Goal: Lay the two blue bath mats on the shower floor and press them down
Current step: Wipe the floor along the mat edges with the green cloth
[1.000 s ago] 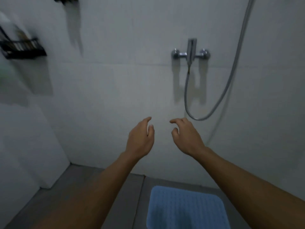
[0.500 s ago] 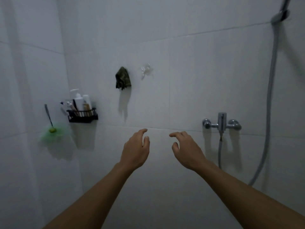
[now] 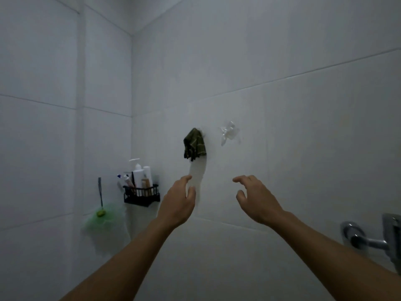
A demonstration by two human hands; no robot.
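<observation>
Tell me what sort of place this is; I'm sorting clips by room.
Most likely a home shower stall: tiled walls, a black caddy of toiletry bottles, a green bath pouf, and a chrome mixer tap.

The shiny tap (image 3: 368,240) is cut off by the right edge, so only part of it shows. Both arms run off the bottom edge. The bottles (image 3: 140,178) in the black rack (image 3: 141,195) are too small and dim to read.
</observation>
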